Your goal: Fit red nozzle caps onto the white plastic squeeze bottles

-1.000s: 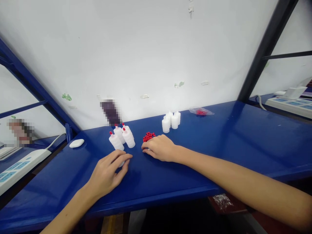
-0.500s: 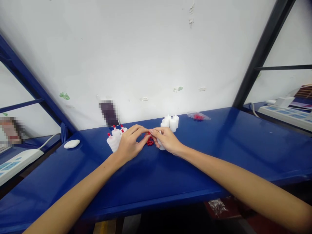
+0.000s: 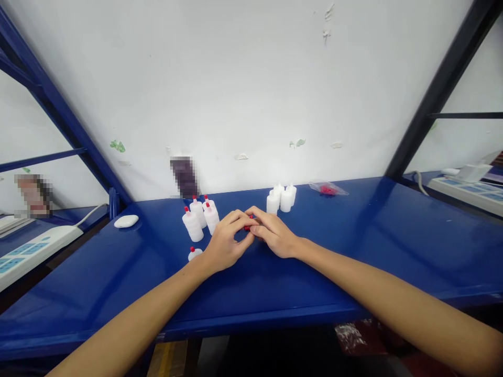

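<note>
Left hand [image 3: 231, 238] and right hand [image 3: 275, 236] were together at the fingertips.
I saw both curved inward, the bare forearms [image 3: 365, 280] slanting in.

Bright, diffuse light is washing the white wall [image 3: 251, 78]

The blue counter [image 3: 373, 230] is showing soft reflections and shadow streaks; wide-angle distortion is stretching the outer edges, and pixelation is masking a dark shape [image 3: 185, 177].

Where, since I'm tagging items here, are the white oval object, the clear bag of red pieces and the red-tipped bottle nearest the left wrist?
White oval object [image 3: 126, 221]: head view, middle of its top.
Clear bag [image 3: 341, 191]: head view, bare plastic toward its right end.
Red-tipped bottle [image 3: 196, 254]: head view, white body near tip.
</note>
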Demonstrator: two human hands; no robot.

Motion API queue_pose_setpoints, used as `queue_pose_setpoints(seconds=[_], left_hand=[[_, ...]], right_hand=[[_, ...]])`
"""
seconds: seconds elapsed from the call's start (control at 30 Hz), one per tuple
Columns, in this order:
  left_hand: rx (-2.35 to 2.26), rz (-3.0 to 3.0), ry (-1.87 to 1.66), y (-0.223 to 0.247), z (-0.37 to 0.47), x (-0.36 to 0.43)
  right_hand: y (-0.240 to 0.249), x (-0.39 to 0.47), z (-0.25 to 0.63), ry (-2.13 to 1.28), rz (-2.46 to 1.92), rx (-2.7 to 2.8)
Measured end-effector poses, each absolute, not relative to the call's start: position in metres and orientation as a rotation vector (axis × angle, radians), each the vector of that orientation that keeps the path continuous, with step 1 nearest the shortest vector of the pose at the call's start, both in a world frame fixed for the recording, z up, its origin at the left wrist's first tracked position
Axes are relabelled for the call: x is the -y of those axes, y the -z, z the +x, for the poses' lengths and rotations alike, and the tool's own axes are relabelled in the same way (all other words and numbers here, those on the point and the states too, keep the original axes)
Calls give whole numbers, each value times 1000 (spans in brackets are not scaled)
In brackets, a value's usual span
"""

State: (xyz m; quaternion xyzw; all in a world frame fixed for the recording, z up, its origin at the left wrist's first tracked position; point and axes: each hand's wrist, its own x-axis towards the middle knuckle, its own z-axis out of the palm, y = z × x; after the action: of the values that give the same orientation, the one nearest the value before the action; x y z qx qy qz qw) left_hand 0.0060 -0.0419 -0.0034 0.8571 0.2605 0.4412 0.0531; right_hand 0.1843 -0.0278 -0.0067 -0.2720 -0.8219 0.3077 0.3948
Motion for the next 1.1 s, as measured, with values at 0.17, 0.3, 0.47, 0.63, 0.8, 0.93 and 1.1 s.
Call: queue_pose_setpoints(seconds=[0.17, 0.3, 0.47, 0.63, 0.8, 0.93, 1.1], left_hand=[[-775, 2552, -1352, 5, 10, 45], [-764, 2449, -1399, 4, 12, 46], [-741, 2481, -1411, 3, 12, 47], [-775, 2559, -1370, 4, 14, 49], [-882, 2651, -1295, -6, 13, 59], [-1084, 2737, -1339, -21, -18, 77], [-1612, 2594, -1296, -19, -80, 99]], right_hand=[[11, 27, 183, -887, -622, 2017], [12, 27, 182, -972, -554, 1959], [9, 29, 182, -1014, -538, 1923], [5, 33, 183, -969, -566, 1958], [3, 37, 186, -873, -532, 2021], [0, 32, 191, -682, -650, 2105], [-13, 9, 208, -405, -875, 1828]])
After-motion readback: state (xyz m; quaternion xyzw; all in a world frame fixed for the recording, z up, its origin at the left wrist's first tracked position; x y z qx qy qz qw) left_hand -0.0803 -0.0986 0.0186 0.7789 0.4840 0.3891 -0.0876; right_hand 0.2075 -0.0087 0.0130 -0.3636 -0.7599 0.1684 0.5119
